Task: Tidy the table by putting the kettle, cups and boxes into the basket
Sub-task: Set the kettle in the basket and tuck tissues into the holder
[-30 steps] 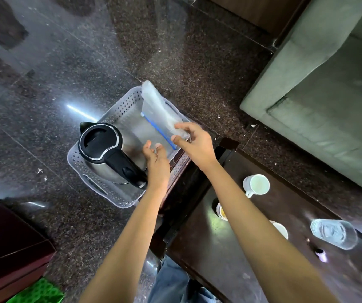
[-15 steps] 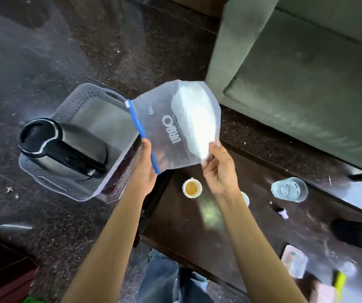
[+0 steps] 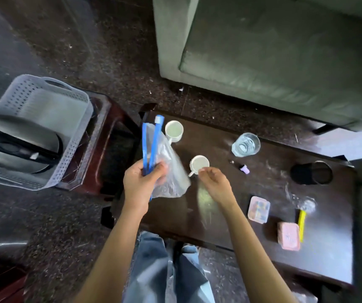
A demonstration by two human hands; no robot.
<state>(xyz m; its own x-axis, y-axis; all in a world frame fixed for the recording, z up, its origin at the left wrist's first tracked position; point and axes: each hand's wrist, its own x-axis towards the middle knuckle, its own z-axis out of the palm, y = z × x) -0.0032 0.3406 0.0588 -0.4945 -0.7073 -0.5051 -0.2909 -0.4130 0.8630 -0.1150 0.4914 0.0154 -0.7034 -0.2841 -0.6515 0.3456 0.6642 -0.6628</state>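
- Left hand (image 3: 140,182): fingers and thumb pinch the bag (image 3: 171,171) at its blue zip strips, which run up and away from the hand; the mouth gapes.
- Right hand (image 3: 214,182): fingers loosely curled, holding nothing, tips at the near edge of the near cup (image 3: 199,164); contact I cannot tell.
- That cup stands upright just ahead of the right fingers, its handle pointing back towards the person, between the two hands. The right hand is the nearer.
- Far cup (image 3: 174,130) sits beyond the bag's top; boxes (image 3: 258,208) lie to the right on the table (image 3: 175,215).
- Basket (image 3: 44,84), well left on a stool, already holds the kettle (image 3: 22,141).
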